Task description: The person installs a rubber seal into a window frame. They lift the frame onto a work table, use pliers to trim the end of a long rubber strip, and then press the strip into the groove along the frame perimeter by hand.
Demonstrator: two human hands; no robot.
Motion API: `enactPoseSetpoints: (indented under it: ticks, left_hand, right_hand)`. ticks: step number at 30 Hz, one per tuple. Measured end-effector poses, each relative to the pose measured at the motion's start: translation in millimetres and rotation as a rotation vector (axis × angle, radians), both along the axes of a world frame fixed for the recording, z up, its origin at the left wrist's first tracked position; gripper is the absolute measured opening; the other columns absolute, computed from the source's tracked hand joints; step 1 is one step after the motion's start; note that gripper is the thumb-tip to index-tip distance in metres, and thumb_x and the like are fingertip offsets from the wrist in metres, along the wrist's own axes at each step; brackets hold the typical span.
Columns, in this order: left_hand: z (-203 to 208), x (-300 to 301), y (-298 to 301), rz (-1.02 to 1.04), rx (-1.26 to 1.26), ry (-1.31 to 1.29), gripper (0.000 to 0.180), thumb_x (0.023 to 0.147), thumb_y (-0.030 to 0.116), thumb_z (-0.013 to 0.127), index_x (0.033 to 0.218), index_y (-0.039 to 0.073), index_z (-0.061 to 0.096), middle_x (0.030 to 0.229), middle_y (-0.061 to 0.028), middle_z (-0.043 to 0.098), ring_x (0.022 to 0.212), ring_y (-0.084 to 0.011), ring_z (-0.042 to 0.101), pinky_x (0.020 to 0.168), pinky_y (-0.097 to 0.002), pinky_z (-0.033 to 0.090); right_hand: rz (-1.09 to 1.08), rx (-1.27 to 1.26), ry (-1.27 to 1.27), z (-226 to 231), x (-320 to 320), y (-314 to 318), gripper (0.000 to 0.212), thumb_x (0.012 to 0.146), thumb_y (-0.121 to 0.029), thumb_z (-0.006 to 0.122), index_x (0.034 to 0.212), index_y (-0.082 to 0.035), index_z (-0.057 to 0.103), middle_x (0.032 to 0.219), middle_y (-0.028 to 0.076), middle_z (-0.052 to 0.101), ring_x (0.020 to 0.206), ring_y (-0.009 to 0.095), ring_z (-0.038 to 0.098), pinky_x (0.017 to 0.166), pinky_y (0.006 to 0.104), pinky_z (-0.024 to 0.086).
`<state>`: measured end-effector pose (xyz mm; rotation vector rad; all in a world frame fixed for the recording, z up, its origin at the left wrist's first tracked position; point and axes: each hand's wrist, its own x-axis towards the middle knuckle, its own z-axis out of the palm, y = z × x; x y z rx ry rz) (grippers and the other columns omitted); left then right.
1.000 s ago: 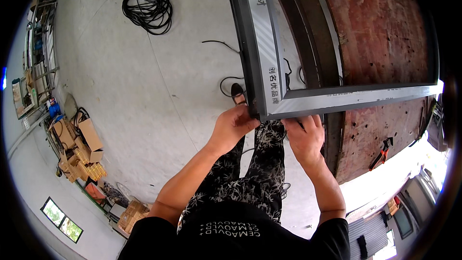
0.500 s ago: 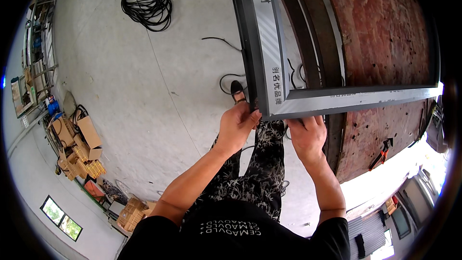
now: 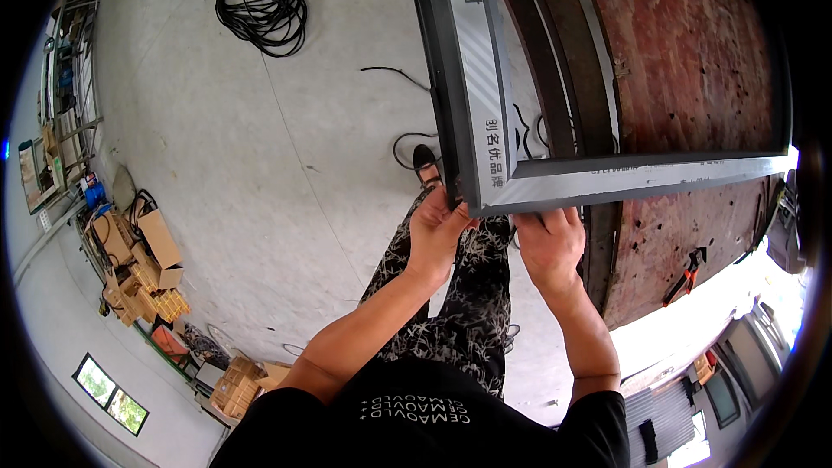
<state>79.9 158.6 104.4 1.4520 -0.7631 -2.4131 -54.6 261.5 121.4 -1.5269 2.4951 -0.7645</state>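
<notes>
Grey metal frame [image 3: 598,188]: spans the red-brown worktop [image 3: 685,43], its near-left corner jutting past the left edge.
Mitred corner: two sides look already joined; protective film [image 3: 482,69] remains on.
Left hand [image 3: 438,230]: fingers bunched at the corner's outer side; I cannot tell what they hold.
Right hand [image 3: 550,247]: fingertips hidden under the near rail, grip unclear.
Corner work: seemingly unfinished; how much remains isn't visible.
Pliers [image 3: 686,280]: near the worktop's near edge, out of hand.
</notes>
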Motion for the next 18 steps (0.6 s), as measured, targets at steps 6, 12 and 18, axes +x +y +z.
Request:
enactPoseSetpoints:
  ticks: [6,12,18]
  left_hand:
    - [-4,-6,18,0.091,0.063,0.094,0.019,0.087,0.006,0.070,0.104,0.007,0.062,0.100,-0.0017,0.066,0.090,-0.0123,0.058,0.084,-0.0293,0.045]
    - [-14,-1,19,0.183,0.020,-0.039,0.026,0.087,-0.002,0.064,0.112,0.004,0.061,0.098,-0.0041,0.068,0.085,-0.0127,0.059,0.082,-0.0316,0.048]
    - [-34,-5,39,0.115,0.056,-0.016,0.028,0.090,0.005,0.064,0.117,0.001,0.060,0.093,-0.0023,0.065,0.082,-0.0087,0.059,0.075,-0.0242,0.049]
  right_hand:
    - [-0.031,-0.021,-0.003,-2,-1,0,0.022,0.065,-0.002,0.073,0.086,-0.009,0.072,0.095,0.005,0.061,0.086,0.029,0.062,0.070,0.0367,0.052]
    - [0.084,0.052,-0.061,11,-6,-1,0.019,0.071,-0.009,0.073,0.090,-0.012,0.069,0.101,0.007,0.064,0.087,0.026,0.063,0.067,0.0350,0.054]
    - [-0.260,0.387,0.042,44,-67,120,0.025,0.072,0.000,0.058,0.095,-0.007,0.066,0.091,0.011,0.063,0.087,0.032,0.062,0.073,0.0389,0.050]
